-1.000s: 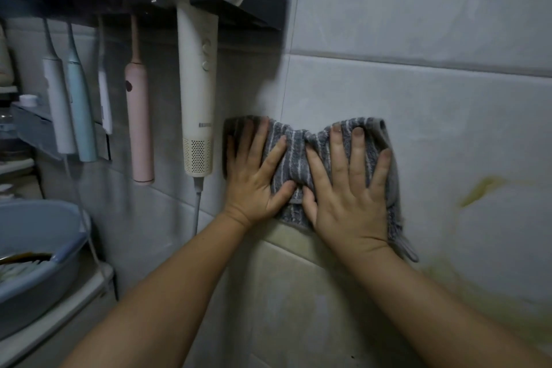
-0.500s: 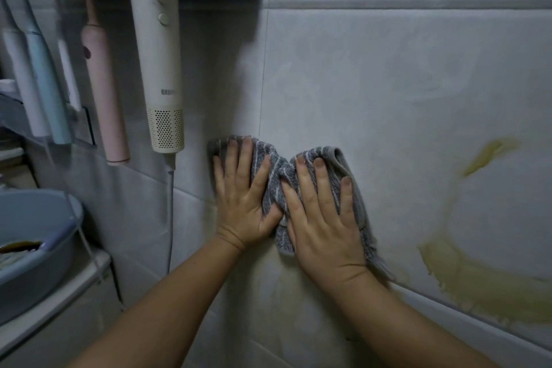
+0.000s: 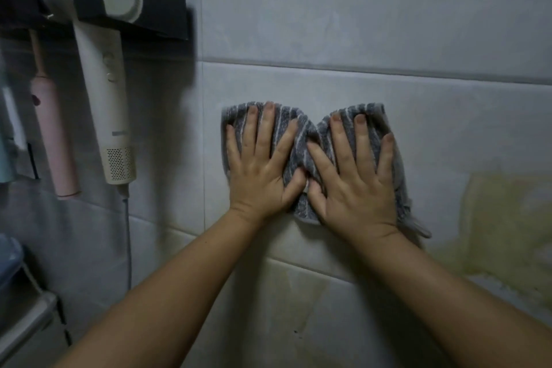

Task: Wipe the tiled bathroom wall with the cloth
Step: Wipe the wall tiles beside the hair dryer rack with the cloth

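I have my left hand (image 3: 260,170) and right hand (image 3: 355,185) spread flat on the striped cloth (image 3: 301,146) against the tiled wall (image 3: 328,9), gripping nothing, with the yellow smear (image 3: 504,224) unwiped.

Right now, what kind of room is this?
Most likely a home bathroom: a tiled wall, a hair dryer hanging in a wall holder, and a pink electric toothbrush hung beside it.
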Demonstrator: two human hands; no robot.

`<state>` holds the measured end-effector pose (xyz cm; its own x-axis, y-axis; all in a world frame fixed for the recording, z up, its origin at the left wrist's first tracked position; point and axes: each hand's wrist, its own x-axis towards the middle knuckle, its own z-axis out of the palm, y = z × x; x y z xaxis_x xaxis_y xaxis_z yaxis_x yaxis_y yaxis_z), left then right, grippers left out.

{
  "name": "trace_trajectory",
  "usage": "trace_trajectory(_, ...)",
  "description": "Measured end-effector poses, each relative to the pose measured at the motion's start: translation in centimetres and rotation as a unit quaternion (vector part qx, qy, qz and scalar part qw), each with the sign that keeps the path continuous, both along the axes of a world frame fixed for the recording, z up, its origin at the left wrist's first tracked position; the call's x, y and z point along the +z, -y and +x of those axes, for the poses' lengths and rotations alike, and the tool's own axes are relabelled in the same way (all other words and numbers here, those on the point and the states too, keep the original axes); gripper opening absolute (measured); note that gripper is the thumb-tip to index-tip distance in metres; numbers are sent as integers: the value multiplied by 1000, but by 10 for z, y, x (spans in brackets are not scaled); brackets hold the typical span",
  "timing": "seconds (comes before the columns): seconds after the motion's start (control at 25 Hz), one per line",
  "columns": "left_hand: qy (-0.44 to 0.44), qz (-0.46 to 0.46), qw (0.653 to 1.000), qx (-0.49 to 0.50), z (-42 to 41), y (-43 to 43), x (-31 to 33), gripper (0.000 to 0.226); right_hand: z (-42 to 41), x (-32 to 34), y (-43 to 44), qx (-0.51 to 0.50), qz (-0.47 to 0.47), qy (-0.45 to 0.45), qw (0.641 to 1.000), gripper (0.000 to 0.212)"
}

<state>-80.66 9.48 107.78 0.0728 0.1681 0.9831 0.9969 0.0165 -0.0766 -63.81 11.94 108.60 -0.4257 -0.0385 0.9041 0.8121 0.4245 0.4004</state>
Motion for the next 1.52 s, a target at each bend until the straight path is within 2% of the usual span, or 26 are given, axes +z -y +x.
trace_trajectory(0.08, 12, -1, 1000, 5, 18, -3, 18, 70, 17, 12, -3, -25, 11, -21, 999, 59)
trace_trajectory(0.2, -7, -21, 1000, 2, 32, -3, -5, 71, 32, -12, -1, -59, -10, -47, 997, 63)
trace_trajectory(0.36, -54, -42, 998, 4, 38, -2, -43, 74, 39, -49, 3, -78, -30, 4, 996, 65)
trace_trajectory(0.48, -69, -33, 997, 0, 42, -4, -8, 73, 44, -21, 2, -58, -36, -9, 998, 64)
trace_trajectory(0.6, -42, 3, 999, -9, 71, -10, 54, 68, 66, 34, -3, -65, -11, -84, 994, 63)
trace_trajectory(0.68, -23, 15, 1000, -8, 96, -14, 73, 65, 92, 55, -6, -76, -7, -116, 990, 64)
trace_trajectory(0.8, -37, 10, 999, -15, 118, -15, 48, 64, 121, 31, -4, -81, -28, -149, 985, 67)
trace_trajectory(0.92, -61, -19, 998, -11, 124, -12, 6, 64, 128, -12, 2, -111, -54, -120, 985, 71)
trace_trajectory(1.04, -71, -15, 997, -12, 132, -14, 20, 66, 141, 0, -1, -105, -49, -82, 990, 70)
trace_trajectory(1.24, -34, 29, 999, -20, 184, -23, 73, 66, 197, 54, -10, -109, -44, -156, 981, 60)
trace_trajectory(1.36, -52, 14, 998, -40, 211, -24, 46, 64, 217, 25, -8, -112, -60, -178, 976, 57)
trace_trajectory(1.52, -81, -20, 995, -47, 217, -22, 16, 65, 226, -12, -4, -119, -75, -143, 980, 61)
